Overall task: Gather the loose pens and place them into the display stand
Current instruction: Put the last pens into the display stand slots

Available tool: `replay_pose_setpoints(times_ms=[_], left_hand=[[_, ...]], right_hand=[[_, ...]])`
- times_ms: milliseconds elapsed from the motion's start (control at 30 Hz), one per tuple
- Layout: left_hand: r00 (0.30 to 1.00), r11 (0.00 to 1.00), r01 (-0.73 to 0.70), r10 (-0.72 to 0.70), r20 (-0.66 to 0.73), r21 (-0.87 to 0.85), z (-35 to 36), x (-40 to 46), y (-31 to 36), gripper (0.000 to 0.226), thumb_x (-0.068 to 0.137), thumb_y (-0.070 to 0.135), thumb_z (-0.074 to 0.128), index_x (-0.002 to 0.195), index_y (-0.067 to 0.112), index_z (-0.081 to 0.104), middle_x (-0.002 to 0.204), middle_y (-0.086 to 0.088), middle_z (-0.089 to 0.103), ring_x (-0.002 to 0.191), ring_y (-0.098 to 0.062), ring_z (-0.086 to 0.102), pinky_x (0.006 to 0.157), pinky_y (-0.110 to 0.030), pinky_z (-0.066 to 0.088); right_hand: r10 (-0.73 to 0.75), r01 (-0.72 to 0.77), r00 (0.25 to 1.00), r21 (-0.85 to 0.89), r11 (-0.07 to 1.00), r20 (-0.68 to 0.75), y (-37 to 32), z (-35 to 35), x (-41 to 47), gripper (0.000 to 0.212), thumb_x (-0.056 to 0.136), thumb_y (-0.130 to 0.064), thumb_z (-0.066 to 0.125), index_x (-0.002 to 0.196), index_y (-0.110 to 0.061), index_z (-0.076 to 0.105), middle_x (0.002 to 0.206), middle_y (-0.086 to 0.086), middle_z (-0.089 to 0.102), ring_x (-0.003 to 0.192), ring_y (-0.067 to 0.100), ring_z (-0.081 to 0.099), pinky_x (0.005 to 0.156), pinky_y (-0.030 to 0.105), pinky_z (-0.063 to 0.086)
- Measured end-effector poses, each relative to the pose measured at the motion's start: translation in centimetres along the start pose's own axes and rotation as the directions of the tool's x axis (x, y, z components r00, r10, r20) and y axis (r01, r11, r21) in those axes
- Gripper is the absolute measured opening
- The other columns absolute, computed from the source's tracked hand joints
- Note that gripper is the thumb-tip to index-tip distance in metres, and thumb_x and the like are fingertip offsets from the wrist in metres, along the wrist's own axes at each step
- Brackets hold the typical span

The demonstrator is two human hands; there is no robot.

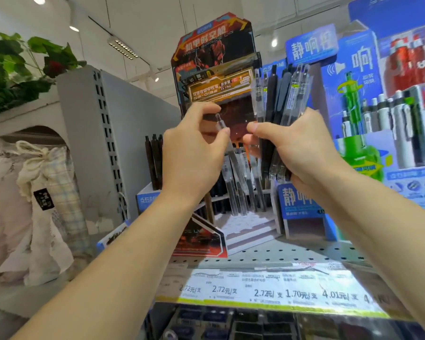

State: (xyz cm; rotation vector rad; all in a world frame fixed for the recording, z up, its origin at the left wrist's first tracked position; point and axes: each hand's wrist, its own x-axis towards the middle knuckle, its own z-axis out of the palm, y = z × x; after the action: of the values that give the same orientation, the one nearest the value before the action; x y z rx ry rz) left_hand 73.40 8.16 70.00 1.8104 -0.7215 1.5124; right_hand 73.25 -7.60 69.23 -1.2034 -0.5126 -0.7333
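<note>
1. Head view, hands: the right hand (297, 153) is curled round a bundle of pens (280, 104), black and clear-barrelled, fanning up above its fingers. The left hand (194, 153) pinches a single clear pen (225, 133) betw. thumb and fingertips, held slanted just left of the bundle.
2. Where it goes: the red-and-black display stand (212, 57) stands right behind both hands, on the perforated shelf (280, 256). Some pens already sit upright in its slots (241, 187), below and betw. the hands.
3. Risk, bundle: the pens splay at the top, so the grip looks loose. If the right hand relaxes while the left works, one or more prob. slide out and drop onto the shelf or past its edge.
4. Risk, single pen: it is held near its upper end only. A tilted entry could catch on pens already in the slot and knock them askew.
5. Risk, wrong stand: the blue display stand (304, 200) sits just below the right hand, w/ similar pens. Easy to mix up.
6. Risk, tipping: the stand looks like light card, so a push from either hand may shift or tip it.
7. Which slots are free: cannot tell, hands cover them.
</note>
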Motion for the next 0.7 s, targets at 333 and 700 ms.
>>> replay_pose_setpoints(times_ms=[333, 700], left_hand=[[0.983, 0.983, -0.105, 0.08, 0.166, 0.148, 1.6, -0.4, 0.3, 0.019, 0.09, 0.028, 0.07, 0.106, 0.024, 0.062, 0.08, 0.011, 0.067, 0.074, -0.01, 0.067, 0.071, -0.037, 0.059], [0.834, 0.823, -0.236, -0.101, 0.542, 0.516, 2.2, 1.1, 1.3, 0.022, 0.094, 0.033, 0.054, 0.11, 0.018, 0.059, 0.096, -0.007, 0.063, 0.088, -0.032, 0.061, 0.074, -0.039, 0.053]], right_hand=[[-0.049, 0.049, 0.998, 0.005, 0.999, -0.038, -0.1, 0.0, 0.1, 0.041, 0.078, -0.002, 0.074, 0.112, 0.012, 0.055, 0.069, 0.015, 0.075, 0.075, 0.034, 0.077, 0.07, 0.053, 0.064], [-0.02, 0.024, 0.999, 0.108, 0.994, -0.031, -1.3, -0.6, 0.3, 0.01, 0.087, 0.0, 0.072, 0.084, 0.005, 0.064, 0.066, 0.013, 0.073, 0.072, 0.025, 0.077, 0.064, 0.04, 0.064]])
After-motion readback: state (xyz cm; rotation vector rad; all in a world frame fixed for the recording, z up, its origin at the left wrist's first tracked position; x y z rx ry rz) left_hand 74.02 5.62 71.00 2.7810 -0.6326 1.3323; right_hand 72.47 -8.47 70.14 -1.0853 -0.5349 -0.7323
